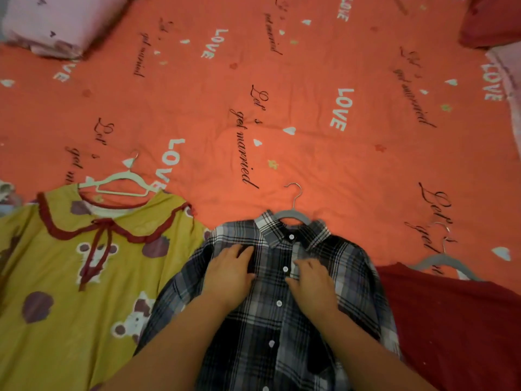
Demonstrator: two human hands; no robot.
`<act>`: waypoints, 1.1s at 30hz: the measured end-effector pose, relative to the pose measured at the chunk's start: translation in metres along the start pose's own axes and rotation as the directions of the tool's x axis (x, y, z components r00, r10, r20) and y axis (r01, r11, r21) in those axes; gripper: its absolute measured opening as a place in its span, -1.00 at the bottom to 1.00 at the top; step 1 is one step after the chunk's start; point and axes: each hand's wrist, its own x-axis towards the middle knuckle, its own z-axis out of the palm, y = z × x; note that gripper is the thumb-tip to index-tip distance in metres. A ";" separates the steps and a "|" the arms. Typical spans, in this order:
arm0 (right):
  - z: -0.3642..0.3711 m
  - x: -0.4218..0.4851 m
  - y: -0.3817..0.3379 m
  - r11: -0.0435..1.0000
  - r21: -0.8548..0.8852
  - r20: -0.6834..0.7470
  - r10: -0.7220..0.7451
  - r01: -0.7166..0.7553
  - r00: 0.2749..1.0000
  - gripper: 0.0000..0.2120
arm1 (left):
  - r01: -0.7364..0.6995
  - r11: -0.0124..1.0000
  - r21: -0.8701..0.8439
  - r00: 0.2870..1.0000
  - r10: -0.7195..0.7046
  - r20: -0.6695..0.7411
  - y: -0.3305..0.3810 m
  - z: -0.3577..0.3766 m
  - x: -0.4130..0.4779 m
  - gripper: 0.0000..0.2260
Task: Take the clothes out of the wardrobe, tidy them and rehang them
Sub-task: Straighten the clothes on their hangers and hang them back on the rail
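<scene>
A plaid shirt (267,328) on a grey hanger (291,214) lies on a red bedspread (310,108), between a yellow dress (70,277) and a red garment (451,320). The left hand (229,273) rests flat on it; the right hand (313,280) pinches its button placket.

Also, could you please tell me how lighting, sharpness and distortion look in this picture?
Head view: dim, warm light, no glare; wide-angle distortion bends the bedsheet toward the edges; the pink pillow top left is blurred; the plaid shirt, left hand and right hand are fairly sharp.

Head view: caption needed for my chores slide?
Left hand and right hand on a plaid shirt, laid on the bed beside a yellow dress.
</scene>
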 end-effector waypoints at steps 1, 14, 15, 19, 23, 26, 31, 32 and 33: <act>0.001 -0.010 -0.005 1.000 0.008 0.010 -0.005 0.005 1.000 -0.53 | 0.006 1.000 0.003 1.000 -0.006 -0.003 -0.004 -0.003 -0.008 -0.45; -0.017 -0.156 -0.156 0.992 0.031 -0.061 -0.122 0.124 0.991 -0.54 | 0.020 0.995 -0.099 0.980 -0.039 -0.195 -0.092 -0.081 -0.183 -0.51; -0.016 -0.172 -0.172 0.991 0.013 -0.075 -0.135 0.136 0.988 -0.54 | 0.016 0.996 -0.092 0.976 -0.036 -0.214 -0.107 -0.087 -0.204 -0.52; 0.004 -0.235 -0.242 0.982 -0.051 -0.085 -0.188 0.184 0.978 -0.56 | 0.044 0.997 -0.063 0.958 -0.060 -0.280 -0.180 -0.105 -0.291 -0.51; 0.047 -0.287 -0.318 0.948 -0.147 -0.046 -0.292 0.283 0.955 -0.55 | 0.103 0.993 -0.050 0.941 -0.114 -0.318 -0.267 -0.111 -0.375 -0.50; 0.081 -0.316 -0.376 0.915 -0.189 -0.003 -0.364 0.357 0.931 -0.53 | 0.177 0.981 -0.075 0.922 -0.192 -0.337 -0.328 -0.111 -0.433 -0.51; 0.127 -0.348 -0.465 0.853 -0.242 0.054 -0.465 0.463 0.884 -0.52 | 0.307 0.946 -0.107 0.889 -0.325 -0.322 -0.414 -0.107 -0.503 -0.50; 0.134 -0.351 -0.481 0.840 -0.247 0.070 -0.482 0.483 0.873 -0.52 | 0.329 0.937 -0.120 0.880 -0.350 -0.320 -0.430 -0.107 -0.512 -0.51; 0.140 -0.352 -0.497 0.828 -0.251 0.085 -0.496 0.501 0.864 -0.51 | 0.352 0.927 -0.132 0.872 -0.375 -0.314 -0.445 -0.106 -0.520 -0.52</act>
